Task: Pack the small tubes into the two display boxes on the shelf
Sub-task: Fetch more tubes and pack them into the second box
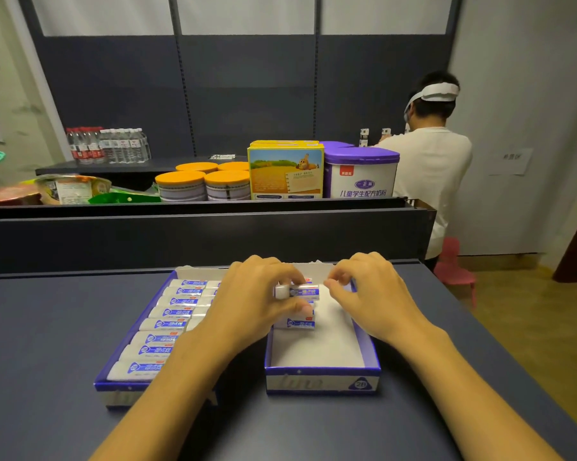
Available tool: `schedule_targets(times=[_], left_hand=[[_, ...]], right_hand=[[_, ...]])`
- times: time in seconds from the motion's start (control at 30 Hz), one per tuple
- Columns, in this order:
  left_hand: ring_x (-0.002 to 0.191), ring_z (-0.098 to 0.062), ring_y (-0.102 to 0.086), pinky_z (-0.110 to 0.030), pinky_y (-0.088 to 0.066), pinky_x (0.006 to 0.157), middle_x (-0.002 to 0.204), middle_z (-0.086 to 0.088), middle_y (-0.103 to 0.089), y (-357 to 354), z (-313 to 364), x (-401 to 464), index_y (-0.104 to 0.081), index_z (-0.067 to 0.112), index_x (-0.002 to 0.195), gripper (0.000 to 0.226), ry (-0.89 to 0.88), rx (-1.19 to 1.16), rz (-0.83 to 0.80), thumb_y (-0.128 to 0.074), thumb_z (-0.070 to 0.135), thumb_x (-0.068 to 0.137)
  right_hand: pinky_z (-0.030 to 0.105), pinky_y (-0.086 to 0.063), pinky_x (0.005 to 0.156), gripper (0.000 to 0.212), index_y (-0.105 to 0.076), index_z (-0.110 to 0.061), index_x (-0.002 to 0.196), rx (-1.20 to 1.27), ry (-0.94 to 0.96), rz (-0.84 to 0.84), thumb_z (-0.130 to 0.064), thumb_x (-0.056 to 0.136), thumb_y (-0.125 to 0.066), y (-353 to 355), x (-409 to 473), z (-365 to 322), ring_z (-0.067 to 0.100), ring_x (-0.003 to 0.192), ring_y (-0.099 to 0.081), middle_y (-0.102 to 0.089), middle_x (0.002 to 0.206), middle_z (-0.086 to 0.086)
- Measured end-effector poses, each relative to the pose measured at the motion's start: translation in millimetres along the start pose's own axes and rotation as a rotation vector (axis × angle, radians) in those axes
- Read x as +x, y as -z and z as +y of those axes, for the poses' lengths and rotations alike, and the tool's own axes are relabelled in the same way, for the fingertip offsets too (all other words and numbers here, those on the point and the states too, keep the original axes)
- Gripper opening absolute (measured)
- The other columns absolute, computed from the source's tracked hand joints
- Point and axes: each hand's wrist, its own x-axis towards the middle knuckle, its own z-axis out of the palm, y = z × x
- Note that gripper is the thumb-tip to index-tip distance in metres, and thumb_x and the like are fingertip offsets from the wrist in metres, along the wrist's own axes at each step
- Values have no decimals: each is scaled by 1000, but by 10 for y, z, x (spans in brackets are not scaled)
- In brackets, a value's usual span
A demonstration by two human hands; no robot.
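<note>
Two blue-and-white display boxes stand side by side on the dark shelf. The left box [120, 384] holds a row of several white tubes with blue labels [167, 324]. The right box [323, 380] is mostly bare white inside, with one tube [297, 323] lying near its far end. My left hand [254, 301] grips a bunch of tubes over the right box's far end, the top tube [298, 291] showing between my fingers. My right hand [367, 291] pinches that top tube's right end with curled fingertips.
Behind a raised dark ledge [194, 241] stand orange-lidded cans [180, 188], a yellow carton [285, 171], a purple-lidded tub [362, 174] and water bottles [107, 146]. A person in a white shirt [430, 161] stands at the far right, beside a pink stool [453, 267].
</note>
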Motion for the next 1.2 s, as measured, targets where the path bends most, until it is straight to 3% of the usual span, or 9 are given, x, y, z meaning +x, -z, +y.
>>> schedule_targets(times=[0.2, 0.6, 0.93, 1.07, 1.2], left_hand=[[94, -4, -46, -23, -33, 79, 107, 17, -63, -9, 72, -42, -66, 38, 102, 34, -56, 21, -137, -67, 58, 75], [104, -10, -46, -30, -30, 95, 111, 12, -62, 56, 192, -80, -64, 32, 105, 36, -56, 206, -293, -69, 54, 76], [103, -11, -50, -28, -35, 90, 107, 10, -65, 44, 194, -74, -68, 30, 104, 27, -30, 191, -298, -66, 48, 83], [100, -13, -54, -22, -39, 76, 108, 6, -66, 43, 227, -43, -68, 27, 105, 26, -18, 170, -308, -67, 42, 84], [100, -13, -55, -20, -39, 73, 109, 5, -66, 40, 224, -39, -68, 25, 105, 25, -8, 149, -317, -67, 39, 84]], right_hand=[[29, -46, 81, 20, -69, -24, 99, 16, -12, -7, -37, 92, -56, 4, -7, 3, 12, 94, -49, -61, 94, -7], [23, -40, 85, 25, -67, -24, 106, 14, -29, -41, -40, 93, -54, -29, -18, -9, 4, 95, -41, -62, 107, -7], [23, -41, 87, 25, -67, -25, 107, 3, -32, -44, -41, 93, -54, -45, -14, -2, 4, 96, -41, -62, 109, -7], [24, -42, 88, 26, -68, -25, 106, 3, -35, -44, -42, 92, -54, -46, -13, 0, 5, 96, -41, -62, 108, -7], [25, -43, 88, 25, -68, -25, 105, 2, -31, -44, -42, 92, -54, -45, -10, -2, 5, 97, -42, -62, 107, -6]])
